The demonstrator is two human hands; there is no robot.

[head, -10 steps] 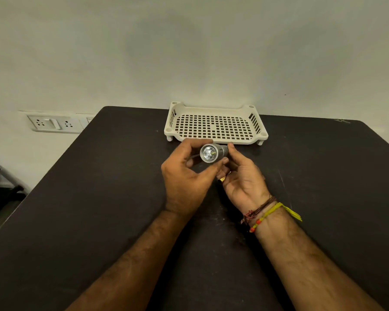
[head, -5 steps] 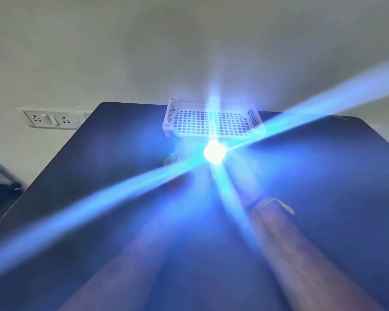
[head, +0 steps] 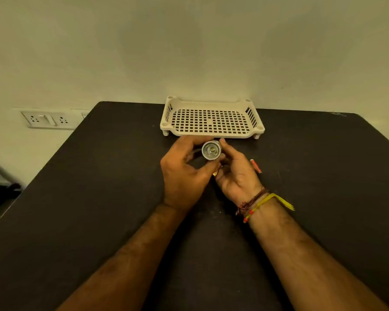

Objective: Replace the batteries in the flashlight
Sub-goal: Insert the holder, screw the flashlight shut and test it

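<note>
Flashlight (head: 211, 150): it sits between your two hands, lifted just above the surface (head: 99, 198) and just in front of the tray (head: 211, 133), lens turned up at your face. Half a second ago that lens was throwing a hard blue-white glare that washed out the whole view; now it is dark and you can see the reflector and emitter inside it, as you could a second ago. So you flashed it on and off, and it lit, which reads as the cells inside working and the swap all but finished; this looks like your test. Your left hand (head: 184, 176) has its fingers curled round the head, thumb below. Your right hand (head: 236, 173) has its fingers wrapped on the body behind the lens; how the thumb sits on the switch is hidden. A small red-orange object (head: 256, 166), possibly a spent battery, lies on the surface just beside your right hand, too small to be sure. If the test satisfies you, what remains is likely setting the flashlight down.
</note>
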